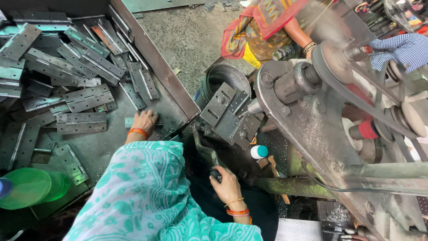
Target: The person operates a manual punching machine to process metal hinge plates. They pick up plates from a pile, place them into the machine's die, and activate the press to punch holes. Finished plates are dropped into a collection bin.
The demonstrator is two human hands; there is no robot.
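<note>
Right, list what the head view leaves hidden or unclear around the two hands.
- Left hand on a hinge: its fingers cover most of the piece, so the grip is unclear.
- Right hand at the machine lever: the handle end sits under the fingers.
- Green bottle: blurred, cut off by the left edge.
- Co-worker's sleeve: that hand is hidden behind the machine pulley.

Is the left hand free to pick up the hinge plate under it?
Probably yes: the left hand already rests on a hinge plate lying flat in the tray, with nothing covering it.
</note>
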